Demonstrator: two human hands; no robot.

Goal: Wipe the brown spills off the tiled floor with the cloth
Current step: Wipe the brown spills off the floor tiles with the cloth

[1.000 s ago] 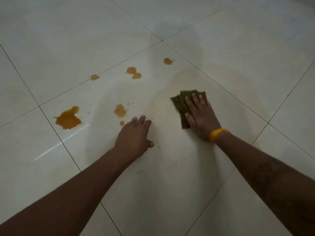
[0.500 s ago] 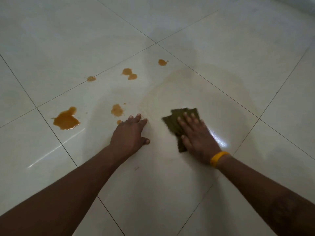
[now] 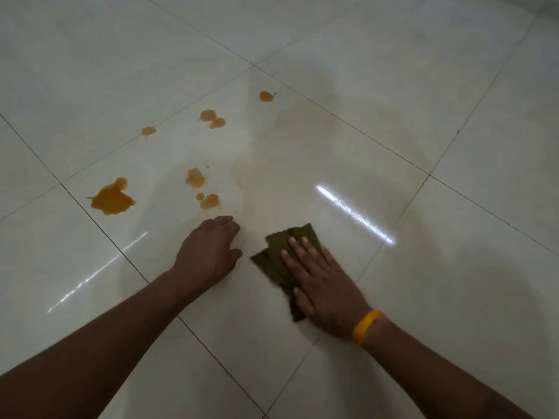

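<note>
My right hand (image 3: 325,285), with a yellow wristband, lies flat on a folded olive-green cloth (image 3: 279,258) and presses it to the white tiled floor (image 3: 393,101). My left hand (image 3: 208,252) rests palm down on the tile just left of the cloth, holding nothing. Brown spills lie beyond my left hand: a large puddle (image 3: 112,198) at the left, a blotch (image 3: 195,178) and a smaller one (image 3: 208,201) nearer my fingers, a double drop (image 3: 212,118), a small spot (image 3: 148,130) and a far spot (image 3: 266,96).
A faint wet smear (image 3: 290,164) covers the tile beyond the cloth. Dark grout lines cross the floor diagonally, and a bright light reflection (image 3: 354,213) streaks the tile right of the cloth.
My right hand has dragged the cloth toward me over the smeared tile. My left hand has stayed planted, and a small spill beside its fingers now shows fully.
</note>
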